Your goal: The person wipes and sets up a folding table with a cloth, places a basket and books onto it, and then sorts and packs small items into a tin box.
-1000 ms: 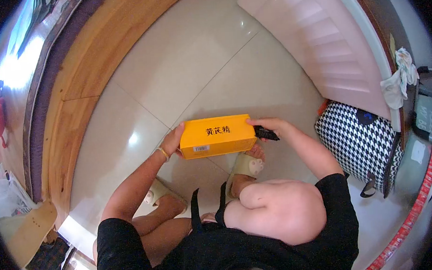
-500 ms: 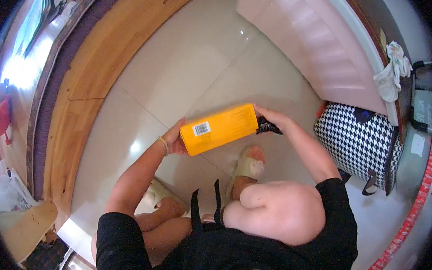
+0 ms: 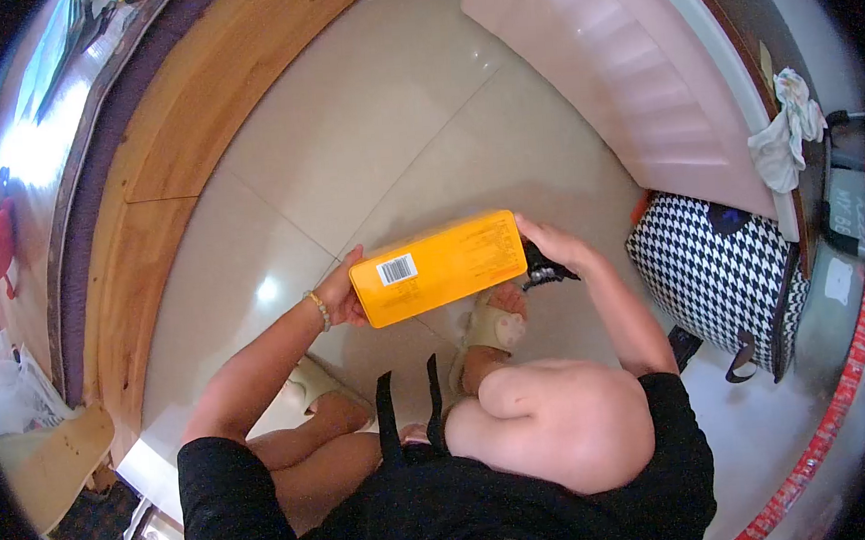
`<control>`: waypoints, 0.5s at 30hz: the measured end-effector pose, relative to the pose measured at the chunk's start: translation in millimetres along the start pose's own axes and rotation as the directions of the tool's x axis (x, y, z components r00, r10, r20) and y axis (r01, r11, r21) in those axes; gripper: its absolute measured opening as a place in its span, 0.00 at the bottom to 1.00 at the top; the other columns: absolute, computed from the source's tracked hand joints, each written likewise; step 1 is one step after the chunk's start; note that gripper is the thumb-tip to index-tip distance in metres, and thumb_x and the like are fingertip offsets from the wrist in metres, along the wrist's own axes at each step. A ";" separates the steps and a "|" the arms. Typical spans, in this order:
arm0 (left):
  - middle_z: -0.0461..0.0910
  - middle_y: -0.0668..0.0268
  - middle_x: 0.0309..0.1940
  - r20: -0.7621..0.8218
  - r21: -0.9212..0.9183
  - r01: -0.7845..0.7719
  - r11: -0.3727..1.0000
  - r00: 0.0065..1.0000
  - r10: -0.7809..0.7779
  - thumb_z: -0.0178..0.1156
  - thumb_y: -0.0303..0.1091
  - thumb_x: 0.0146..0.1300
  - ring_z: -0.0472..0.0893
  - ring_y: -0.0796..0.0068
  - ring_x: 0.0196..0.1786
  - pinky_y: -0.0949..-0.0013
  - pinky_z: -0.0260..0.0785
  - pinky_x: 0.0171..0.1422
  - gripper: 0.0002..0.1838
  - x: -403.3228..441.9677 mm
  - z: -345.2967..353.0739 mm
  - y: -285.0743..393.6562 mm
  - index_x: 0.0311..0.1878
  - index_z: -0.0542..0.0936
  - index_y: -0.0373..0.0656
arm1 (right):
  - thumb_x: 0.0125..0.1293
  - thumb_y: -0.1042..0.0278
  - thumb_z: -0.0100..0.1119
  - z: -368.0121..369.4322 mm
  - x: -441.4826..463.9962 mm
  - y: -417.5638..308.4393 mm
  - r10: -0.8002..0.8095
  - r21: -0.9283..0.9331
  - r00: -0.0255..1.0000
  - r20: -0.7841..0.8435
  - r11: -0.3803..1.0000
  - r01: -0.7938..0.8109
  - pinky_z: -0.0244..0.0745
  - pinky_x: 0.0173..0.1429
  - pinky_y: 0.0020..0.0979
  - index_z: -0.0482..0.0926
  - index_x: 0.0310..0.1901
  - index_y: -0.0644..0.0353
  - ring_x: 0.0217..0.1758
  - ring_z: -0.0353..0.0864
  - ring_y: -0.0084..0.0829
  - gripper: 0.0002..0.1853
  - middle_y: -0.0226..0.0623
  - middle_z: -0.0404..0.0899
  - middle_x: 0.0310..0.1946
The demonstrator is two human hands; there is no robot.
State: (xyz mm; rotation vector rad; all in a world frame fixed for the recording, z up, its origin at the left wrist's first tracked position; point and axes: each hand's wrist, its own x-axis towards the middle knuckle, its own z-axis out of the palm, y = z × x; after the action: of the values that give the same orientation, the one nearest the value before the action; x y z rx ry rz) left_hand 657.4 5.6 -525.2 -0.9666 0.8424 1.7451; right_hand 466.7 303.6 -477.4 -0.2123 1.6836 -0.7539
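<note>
A yellow box (image 3: 453, 274) with a white barcode label and small dark print is held between my two hands, in front of my knees. My left hand (image 3: 342, 291) grips its left end, the thumb at the upper corner. At the other end my right hand (image 3: 553, 243) presses against the box's side. Part of the fingers on both hands is hidden by the box. Beneath my right hand a black object (image 3: 550, 270) shows, its kind unclear. Both feet wear pale slippers (image 3: 497, 328) below the box.
Glossy floor tiles (image 3: 344, 146) lie under the box. A wooden ledge (image 3: 159, 159) curves along the left. On the right are a pale pink panel (image 3: 599, 68), a houndstooth bag (image 3: 713, 270), a hanging white cloth (image 3: 789, 135) and a red strip (image 3: 843, 402).
The box has come slightly closer to me and looks larger, with both hands still on its ends. More of the black object's lower part shows.
</note>
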 end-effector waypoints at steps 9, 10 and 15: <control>0.80 0.58 0.33 0.037 0.016 0.040 0.999 0.999 -0.040 0.24 0.72 0.57 0.81 0.66 0.27 0.65 0.76 0.24 0.42 -21.4 35.5 -16.9 0.57 0.69 0.49 | 0.68 0.44 0.31 0.0 -41.3 22.8 0.019 0.164 0.998 0.054 0.986 -0.028 0.60 0.59 0.31 0.70 0.55 0.63 0.52 0.71 0.31 0.30 0.39 0.75 0.48; 0.80 0.56 0.35 0.091 0.029 0.031 0.999 0.995 -0.033 0.23 0.71 0.58 0.81 0.64 0.30 0.64 0.76 0.25 0.42 -24.0 37.4 -18.8 0.57 0.68 0.49 | 0.68 0.44 0.32 -2.3 -44.1 28.7 0.023 0.166 0.998 0.062 0.986 -0.033 0.65 0.54 0.30 0.70 0.54 0.63 0.47 0.74 0.31 0.30 0.38 0.76 0.45; 0.79 0.52 0.37 0.153 0.043 0.053 0.998 0.987 -0.059 0.24 0.73 0.56 0.80 0.57 0.33 0.58 0.76 0.30 0.44 -33.9 55.6 -27.9 0.57 0.69 0.46 | 0.68 0.46 0.36 -2.7 -70.0 25.7 0.046 0.357 0.997 0.066 0.932 -0.066 0.74 0.29 0.24 0.74 0.47 0.63 0.26 0.76 0.22 0.26 0.33 0.79 0.33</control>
State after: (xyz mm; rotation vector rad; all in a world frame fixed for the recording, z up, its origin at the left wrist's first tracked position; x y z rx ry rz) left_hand 678.7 48.9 -473.4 -0.8111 0.7401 1.7252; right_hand 489.3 361.1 -435.5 0.0703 1.4620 -0.9875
